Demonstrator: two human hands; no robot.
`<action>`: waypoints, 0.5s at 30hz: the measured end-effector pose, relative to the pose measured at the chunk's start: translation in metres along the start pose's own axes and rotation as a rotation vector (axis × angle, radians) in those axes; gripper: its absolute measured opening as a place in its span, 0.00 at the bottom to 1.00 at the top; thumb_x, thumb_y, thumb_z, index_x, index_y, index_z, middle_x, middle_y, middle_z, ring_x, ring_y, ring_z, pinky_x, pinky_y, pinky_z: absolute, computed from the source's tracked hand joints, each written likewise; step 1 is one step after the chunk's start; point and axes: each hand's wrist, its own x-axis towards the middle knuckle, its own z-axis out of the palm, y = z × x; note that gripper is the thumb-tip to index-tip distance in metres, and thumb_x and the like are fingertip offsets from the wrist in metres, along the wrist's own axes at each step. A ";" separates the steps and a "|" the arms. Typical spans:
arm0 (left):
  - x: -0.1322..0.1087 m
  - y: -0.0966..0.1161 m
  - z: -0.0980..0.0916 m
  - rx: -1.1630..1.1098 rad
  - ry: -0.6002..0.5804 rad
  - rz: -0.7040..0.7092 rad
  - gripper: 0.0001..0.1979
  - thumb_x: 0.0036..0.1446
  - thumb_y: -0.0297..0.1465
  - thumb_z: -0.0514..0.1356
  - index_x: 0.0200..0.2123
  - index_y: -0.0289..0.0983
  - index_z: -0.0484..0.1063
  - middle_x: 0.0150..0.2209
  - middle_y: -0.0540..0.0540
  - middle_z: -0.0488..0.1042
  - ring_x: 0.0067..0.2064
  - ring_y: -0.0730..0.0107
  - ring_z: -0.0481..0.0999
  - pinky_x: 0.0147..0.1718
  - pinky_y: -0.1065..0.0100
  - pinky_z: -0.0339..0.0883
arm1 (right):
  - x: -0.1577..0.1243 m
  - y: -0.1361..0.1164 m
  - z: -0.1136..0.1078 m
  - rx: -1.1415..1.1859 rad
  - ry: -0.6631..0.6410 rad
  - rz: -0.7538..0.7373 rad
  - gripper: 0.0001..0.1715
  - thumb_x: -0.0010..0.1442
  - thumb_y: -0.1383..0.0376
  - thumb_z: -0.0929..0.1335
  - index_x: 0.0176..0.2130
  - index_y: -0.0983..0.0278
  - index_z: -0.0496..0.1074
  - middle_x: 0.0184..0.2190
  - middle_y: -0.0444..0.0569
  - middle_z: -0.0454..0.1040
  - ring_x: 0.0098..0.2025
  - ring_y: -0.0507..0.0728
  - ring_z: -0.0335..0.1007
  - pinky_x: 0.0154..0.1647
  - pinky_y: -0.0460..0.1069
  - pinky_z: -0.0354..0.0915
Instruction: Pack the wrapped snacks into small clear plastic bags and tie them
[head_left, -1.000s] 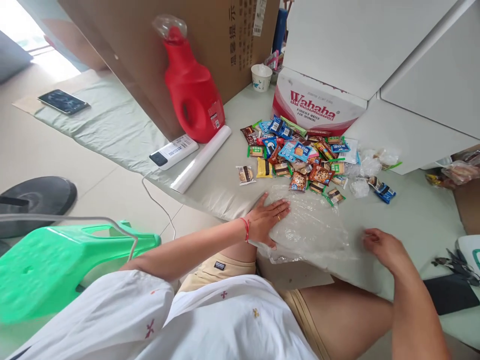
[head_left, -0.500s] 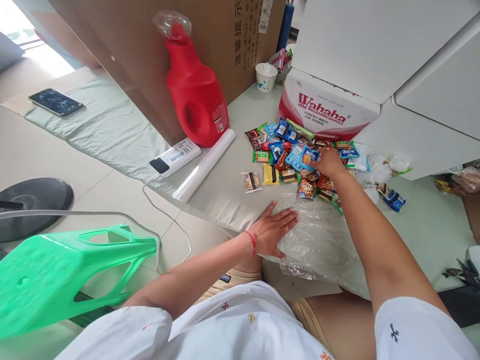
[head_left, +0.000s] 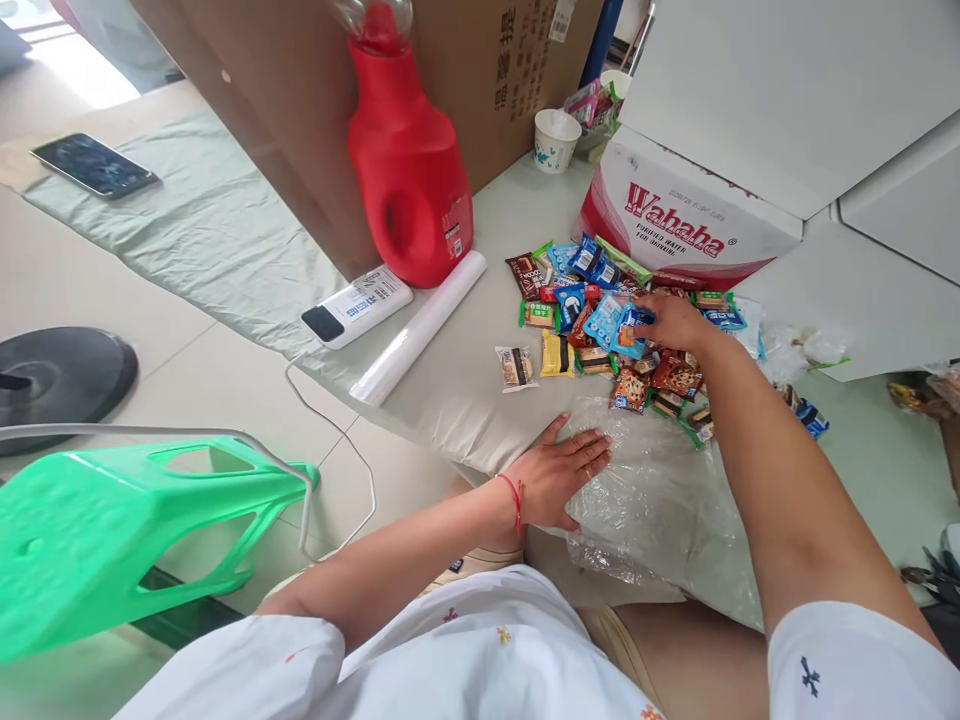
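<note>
At one o'clock from the wearer, wrapped snacks (head_left: 596, 325) lie heaped on the cloth-covered desk (head_left: 466, 360), close before a water carton (head_left: 682, 228) that appears to act as a backstop. The right hand (head_left: 673, 322) reaches into the heap, fingers narrowed at a blue packet (head_left: 628, 337); whether it is gripped cannot be determined. Nearer the wearer, the left hand (head_left: 562, 472) lies wide and flat, palm down on a clear plastic sheet (head_left: 656, 490), presumably to steady it. Sheet noted as thin, glossy and creased, drooping past the near edge. Packets are small, shiny and pillow-shaped, in brown, blue, green and yellow. At eleven o'clock, a smooth cylindrical roll (head_left: 420, 330) lies before a rigid red jug (head_left: 420, 160) with moulded loop handle. At nine o'clock, a green plastic stool (head_left: 82, 520), its seat dimpled.
</note>
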 end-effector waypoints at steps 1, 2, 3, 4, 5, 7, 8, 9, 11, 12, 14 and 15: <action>0.000 0.000 0.000 -0.004 -0.001 -0.002 0.56 0.55 0.56 0.65 0.76 0.32 0.48 0.77 0.34 0.46 0.78 0.44 0.46 0.73 0.35 0.27 | -0.004 0.003 -0.003 0.040 -0.008 0.042 0.29 0.52 0.53 0.75 0.50 0.64 0.80 0.46 0.55 0.82 0.47 0.67 0.77 0.52 0.58 0.70; 0.000 0.000 0.000 -0.008 0.001 -0.001 0.56 0.55 0.55 0.65 0.76 0.32 0.49 0.77 0.34 0.46 0.78 0.44 0.46 0.73 0.35 0.27 | -0.011 0.006 -0.008 0.108 -0.009 0.093 0.25 0.52 0.51 0.75 0.45 0.63 0.80 0.42 0.53 0.82 0.44 0.66 0.77 0.49 0.58 0.70; 0.000 0.000 0.000 -0.012 0.004 0.002 0.56 0.55 0.55 0.65 0.75 0.32 0.49 0.77 0.34 0.46 0.78 0.45 0.46 0.73 0.35 0.27 | -0.019 0.010 -0.013 0.206 -0.003 0.146 0.25 0.52 0.48 0.75 0.41 0.62 0.80 0.38 0.52 0.82 0.40 0.64 0.76 0.46 0.57 0.70; 0.000 0.000 0.000 -0.016 0.009 0.007 0.56 0.55 0.55 0.66 0.75 0.32 0.49 0.77 0.33 0.46 0.78 0.45 0.46 0.73 0.35 0.26 | -0.026 0.012 -0.018 0.325 0.008 0.188 0.26 0.51 0.45 0.75 0.39 0.62 0.79 0.35 0.51 0.81 0.37 0.62 0.75 0.43 0.56 0.70; 0.000 0.000 0.000 -0.018 0.015 0.012 0.56 0.55 0.55 0.66 0.75 0.31 0.48 0.77 0.33 0.46 0.78 0.45 0.46 0.73 0.35 0.26 | -0.031 0.012 -0.024 0.450 0.013 0.221 0.28 0.50 0.42 0.75 0.38 0.61 0.78 0.33 0.50 0.80 0.35 0.60 0.73 0.40 0.55 0.70; -0.001 0.000 0.000 -0.018 0.019 0.014 0.56 0.55 0.54 0.66 0.75 0.31 0.48 0.77 0.33 0.45 0.78 0.46 0.46 0.73 0.35 0.25 | -0.032 0.007 -0.030 0.651 -0.017 0.241 0.30 0.47 0.41 0.77 0.37 0.61 0.77 0.34 0.48 0.79 0.33 0.57 0.71 0.38 0.53 0.69; -0.001 0.001 -0.001 -0.015 0.019 0.011 0.56 0.55 0.55 0.66 0.75 0.31 0.48 0.77 0.33 0.45 0.78 0.46 0.47 0.73 0.36 0.25 | -0.028 0.001 -0.030 0.696 -0.051 0.224 0.31 0.45 0.41 0.78 0.37 0.61 0.76 0.34 0.48 0.79 0.34 0.56 0.71 0.38 0.52 0.69; -0.001 0.001 -0.001 -0.012 0.017 0.007 0.55 0.55 0.55 0.66 0.75 0.32 0.48 0.77 0.34 0.45 0.78 0.46 0.47 0.73 0.36 0.24 | -0.021 -0.006 -0.028 0.692 -0.085 0.198 0.31 0.45 0.42 0.78 0.37 0.61 0.76 0.35 0.47 0.78 0.34 0.56 0.70 0.39 0.52 0.69; -0.001 0.001 -0.001 -0.007 0.007 0.000 0.55 0.56 0.55 0.65 0.76 0.33 0.49 0.77 0.34 0.46 0.77 0.46 0.47 0.73 0.36 0.24 | -0.003 -0.024 -0.020 0.576 -0.122 0.149 0.29 0.46 0.43 0.78 0.34 0.62 0.75 0.32 0.45 0.76 0.33 0.55 0.69 0.41 0.52 0.68; -0.001 0.001 -0.001 -0.006 0.002 -0.003 0.55 0.56 0.55 0.65 0.76 0.33 0.49 0.77 0.34 0.46 0.78 0.45 0.47 0.73 0.36 0.24 | 0.005 -0.032 -0.016 0.500 -0.122 0.127 0.28 0.47 0.43 0.78 0.33 0.62 0.75 0.30 0.44 0.75 0.33 0.55 0.68 0.41 0.52 0.67; 0.000 0.001 -0.001 -0.008 -0.007 -0.003 0.55 0.55 0.55 0.65 0.76 0.33 0.49 0.77 0.34 0.46 0.78 0.45 0.46 0.73 0.36 0.25 | 0.013 -0.042 -0.009 0.397 -0.074 0.109 0.26 0.49 0.44 0.77 0.33 0.63 0.75 0.28 0.43 0.74 0.33 0.55 0.68 0.40 0.51 0.67; 0.000 0.000 -0.001 -0.010 -0.010 -0.001 0.56 0.55 0.55 0.65 0.76 0.33 0.48 0.77 0.34 0.45 0.78 0.44 0.46 0.73 0.36 0.24 | 0.011 -0.044 -0.008 0.397 -0.034 0.110 0.25 0.50 0.45 0.77 0.33 0.63 0.76 0.28 0.43 0.74 0.33 0.55 0.67 0.39 0.51 0.67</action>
